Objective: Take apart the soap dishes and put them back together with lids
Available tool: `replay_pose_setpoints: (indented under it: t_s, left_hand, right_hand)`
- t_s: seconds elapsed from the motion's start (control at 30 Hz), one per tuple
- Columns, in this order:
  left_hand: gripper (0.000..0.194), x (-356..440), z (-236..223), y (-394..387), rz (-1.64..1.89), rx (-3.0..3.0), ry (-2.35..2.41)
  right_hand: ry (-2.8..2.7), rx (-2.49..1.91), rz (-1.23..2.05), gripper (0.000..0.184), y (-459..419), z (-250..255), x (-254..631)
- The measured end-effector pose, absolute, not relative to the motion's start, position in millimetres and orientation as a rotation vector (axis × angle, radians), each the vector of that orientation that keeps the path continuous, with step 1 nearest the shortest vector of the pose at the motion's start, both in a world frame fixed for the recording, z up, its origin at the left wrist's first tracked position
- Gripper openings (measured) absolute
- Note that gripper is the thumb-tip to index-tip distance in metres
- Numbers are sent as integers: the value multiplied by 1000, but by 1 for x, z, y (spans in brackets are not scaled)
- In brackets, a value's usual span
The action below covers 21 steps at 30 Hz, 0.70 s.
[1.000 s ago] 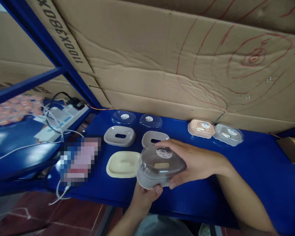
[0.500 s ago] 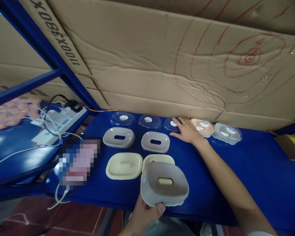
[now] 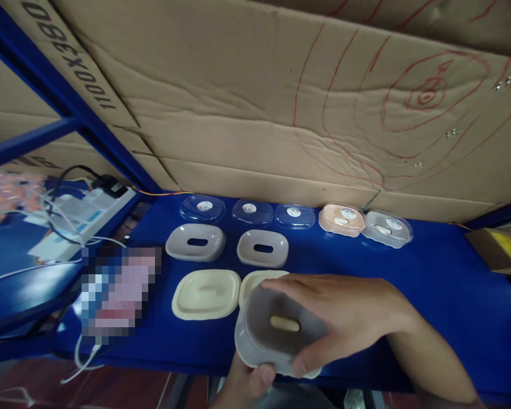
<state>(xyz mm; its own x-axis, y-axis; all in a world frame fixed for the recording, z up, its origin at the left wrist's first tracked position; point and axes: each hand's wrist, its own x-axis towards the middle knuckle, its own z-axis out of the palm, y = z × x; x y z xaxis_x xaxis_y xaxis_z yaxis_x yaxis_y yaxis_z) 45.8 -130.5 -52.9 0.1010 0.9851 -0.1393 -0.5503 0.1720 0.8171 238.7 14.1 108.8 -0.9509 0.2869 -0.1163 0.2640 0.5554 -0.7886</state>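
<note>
Near the table's front edge, a grey oval soap dish rests in my left hand, its thumb on the near wall. A cream piece shows through the slot in its floor. My right hand reaches across the dish from the right, thumb at the near rim and fingers at the far rim. Whether a clear lid lies under that palm, I cannot tell. Just behind are two cream oval trays, one partly hidden by the dish. Farther back sit two more grey slotted dishes.
Along the cardboard wall lie three clear lids with round stickers, then a lidded peach soap box and a lidded grey one. Left are a pixelated object, cables and a power strip. A carton stands right.
My right hand has come back from the third clear lid to the grey soap dish in my left hand. Three lids still lie in the back row. The view has shifted slightly.
</note>
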Motion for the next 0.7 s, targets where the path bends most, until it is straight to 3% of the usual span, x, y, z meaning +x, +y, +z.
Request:
replay_pose_setpoints:
  t_s: [0.2, 0.3, 0.5, 0.7]
  left_hand:
    - [106, 59, -24, -126, 1302, 707, 764]
    - [96, 65, -23, -129, 1272, 737, 724]
    - [85, 62, -47, -131, 1380, 730, 791]
    - [81, 56, -40, -130, 1471, 514, 811]
  right_hand:
    - [-2663, -863, 1316, 83, -14, 117, 246]
    - [-2650, -902, 1284, 81, -14, 124, 249]
    - [-2607, -665, 1284, 95, -4, 115, 238]
    - [-2590, -557, 1239, 79, -1, 101, 225]
